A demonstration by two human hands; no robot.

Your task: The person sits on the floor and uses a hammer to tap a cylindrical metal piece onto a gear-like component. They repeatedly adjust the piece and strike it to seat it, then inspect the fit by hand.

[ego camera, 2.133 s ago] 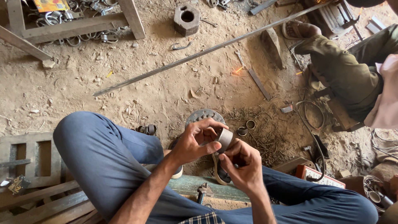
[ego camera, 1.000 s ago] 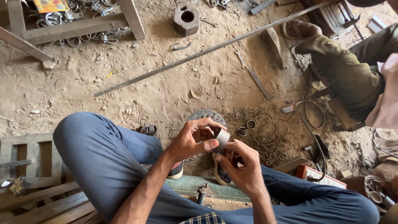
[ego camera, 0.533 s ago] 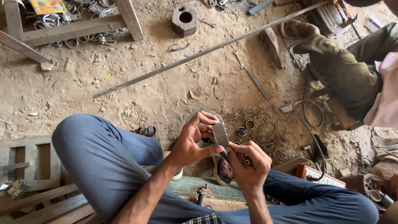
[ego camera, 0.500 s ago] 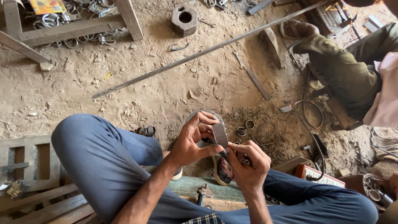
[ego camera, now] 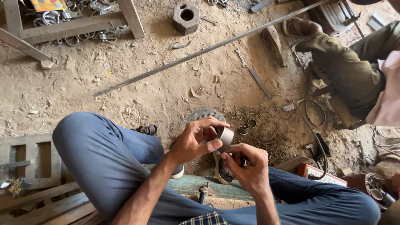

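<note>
Head view, near to far: right hand, fingers curled shut below a short grey metal cylindrical sleeve, its fingertips seemingly at the sleeve's underside; whether they grip anything cannot be told. Left hand pinches the sleeve between thumb and fingers. Half a second ago the sleeve stood more upright; now it is tilted, open end turned right, suggesting inspection or fitting continues. Beyond: perforated round metal disc on the sandy floor, then a long steel rod.

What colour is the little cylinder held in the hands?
Dull silver-grey metal cylinder, pinched by the left hand; seen best in the head view.
</note>
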